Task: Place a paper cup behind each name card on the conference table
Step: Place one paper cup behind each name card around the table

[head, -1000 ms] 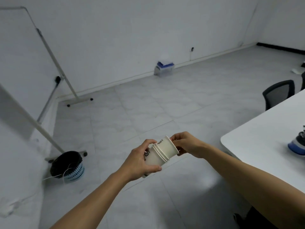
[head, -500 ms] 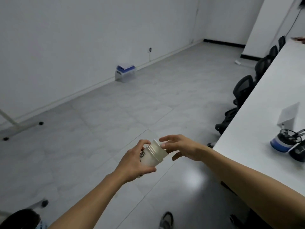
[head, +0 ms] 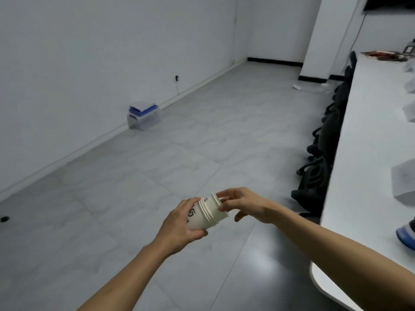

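Observation:
A short stack of white paper cups (head: 206, 213) with a dark logo lies sideways in front of me, rims pointing right. My left hand (head: 180, 223) wraps around the stack's base. My right hand (head: 243, 206) pinches the rim of the outermost cup with its fingertips. The long white conference table (head: 368, 153) runs along the right side. A white folded name card (head: 403, 181) stands on it near the right edge, blurred, and more cards (head: 409, 112) stand farther back.
Black office chairs (head: 323, 153) are tucked along the table's left side. A blue and black object (head: 406, 234) sits on the table at the right edge. A white box with blue folders (head: 143, 115) rests by the left wall. Grey tiled floor lies ahead.
The view has swung right, so the whiteboard and bin left the frame and more of the table shows. My right hand's fingers have closed onto the outer cup's rim.

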`<act>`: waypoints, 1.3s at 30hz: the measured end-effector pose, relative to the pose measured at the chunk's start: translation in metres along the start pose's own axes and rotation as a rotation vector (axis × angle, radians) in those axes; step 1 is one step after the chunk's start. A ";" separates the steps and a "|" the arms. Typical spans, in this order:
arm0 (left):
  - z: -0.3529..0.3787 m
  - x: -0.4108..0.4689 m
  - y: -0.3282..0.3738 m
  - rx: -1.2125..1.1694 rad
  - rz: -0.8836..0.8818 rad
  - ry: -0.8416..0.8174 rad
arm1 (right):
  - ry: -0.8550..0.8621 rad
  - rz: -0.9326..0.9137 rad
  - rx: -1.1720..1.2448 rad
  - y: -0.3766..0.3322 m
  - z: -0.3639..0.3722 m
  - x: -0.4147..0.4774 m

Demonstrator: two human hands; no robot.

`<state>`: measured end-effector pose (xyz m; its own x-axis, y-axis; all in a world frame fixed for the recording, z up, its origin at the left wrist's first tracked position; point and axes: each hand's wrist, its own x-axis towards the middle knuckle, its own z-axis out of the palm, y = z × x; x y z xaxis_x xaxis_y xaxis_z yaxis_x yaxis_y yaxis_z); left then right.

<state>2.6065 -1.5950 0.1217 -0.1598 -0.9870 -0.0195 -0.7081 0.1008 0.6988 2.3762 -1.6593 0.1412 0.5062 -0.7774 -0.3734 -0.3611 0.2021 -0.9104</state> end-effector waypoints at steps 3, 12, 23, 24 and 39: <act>-0.002 0.063 -0.013 0.021 0.075 -0.049 | 0.048 0.032 0.017 -0.003 -0.024 0.035; -0.016 0.274 -0.015 0.060 0.339 -0.264 | 0.319 0.088 0.126 -0.026 -0.114 0.126; 0.096 0.458 0.076 0.041 0.630 -0.616 | 0.677 0.196 0.294 0.030 -0.259 0.120; 0.106 0.470 0.085 0.036 0.651 -0.630 | 0.698 0.199 0.299 0.035 -0.272 0.118; 0.257 0.657 0.256 -0.005 0.889 -0.841 | 1.000 0.253 0.416 0.075 -0.498 0.084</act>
<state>2.1431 -2.1852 0.1044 -0.9826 -0.1854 0.0113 -0.1233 0.6967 0.7067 2.0017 -2.0058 0.1306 -0.4725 -0.7775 -0.4151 0.0206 0.4611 -0.8871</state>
